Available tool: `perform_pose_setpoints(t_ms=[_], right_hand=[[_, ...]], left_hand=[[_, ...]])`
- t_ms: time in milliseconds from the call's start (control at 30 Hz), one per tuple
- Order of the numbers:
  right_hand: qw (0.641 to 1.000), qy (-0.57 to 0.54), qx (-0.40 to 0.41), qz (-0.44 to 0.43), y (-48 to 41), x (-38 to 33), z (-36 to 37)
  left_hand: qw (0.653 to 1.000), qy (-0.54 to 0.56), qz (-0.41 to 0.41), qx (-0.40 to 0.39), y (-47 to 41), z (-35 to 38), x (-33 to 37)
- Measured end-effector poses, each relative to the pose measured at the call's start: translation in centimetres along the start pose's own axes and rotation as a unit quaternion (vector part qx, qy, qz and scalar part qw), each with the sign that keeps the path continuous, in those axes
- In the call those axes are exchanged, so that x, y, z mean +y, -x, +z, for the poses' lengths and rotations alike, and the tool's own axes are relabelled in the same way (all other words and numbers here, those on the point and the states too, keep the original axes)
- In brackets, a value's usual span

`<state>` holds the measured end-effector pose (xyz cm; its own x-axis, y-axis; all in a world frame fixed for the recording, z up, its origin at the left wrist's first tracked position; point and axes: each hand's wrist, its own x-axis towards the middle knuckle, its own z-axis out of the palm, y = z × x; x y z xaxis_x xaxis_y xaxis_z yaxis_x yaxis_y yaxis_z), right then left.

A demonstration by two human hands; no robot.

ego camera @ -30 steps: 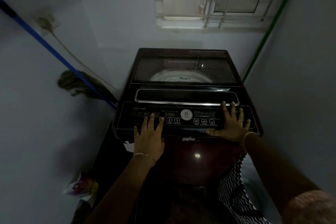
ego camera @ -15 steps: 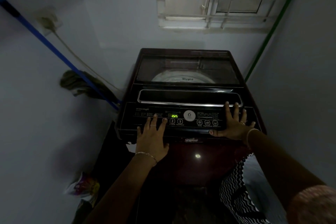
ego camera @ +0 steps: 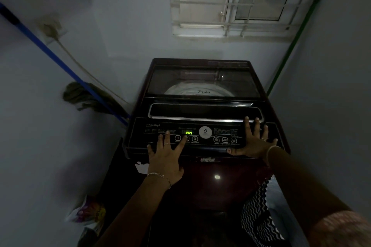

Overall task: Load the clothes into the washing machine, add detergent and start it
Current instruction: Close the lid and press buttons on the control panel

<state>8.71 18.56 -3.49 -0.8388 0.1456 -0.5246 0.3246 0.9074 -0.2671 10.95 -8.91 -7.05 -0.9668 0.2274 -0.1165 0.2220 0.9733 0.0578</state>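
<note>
The left hand (ego camera: 164, 158), fingers straight, holding nothing, rests at 7 o'clock on the black control panel (ego camera: 152, 136) of the dark maroon washing machine (ego camera: 200, 186), its index fingertip (ego camera: 186, 138) touching the panel just below the green display (ego camera: 188, 132). The right hand (ego camera: 254, 142) lies flat and empty at the panel's 3 o'clock. Beyond, the glass lid (ego camera: 200, 80) is down; a barred white window (ego camera: 200, 3) sits at 1 o'clock.

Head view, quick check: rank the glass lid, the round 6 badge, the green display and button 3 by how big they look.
1. glass lid
2. round 6 badge
3. green display and button 3: about alike, so unranked.
</note>
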Motion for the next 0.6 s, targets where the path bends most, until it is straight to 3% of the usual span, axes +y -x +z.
perform_pose_setpoints(t_ms=[333,600], right_hand=[[0.999,0.016,-0.030,0.022,-0.4,-0.4,-0.6],[0.999,-0.021,-0.008,-0.026,-0.1,0.7,-0.2]], left_hand=[[1.000,-0.016,-0.002,-0.002,-0.2,0.1,0.2],[0.999,-0.022,-0.020,-0.027,-0.3,-0.2,1.6]])
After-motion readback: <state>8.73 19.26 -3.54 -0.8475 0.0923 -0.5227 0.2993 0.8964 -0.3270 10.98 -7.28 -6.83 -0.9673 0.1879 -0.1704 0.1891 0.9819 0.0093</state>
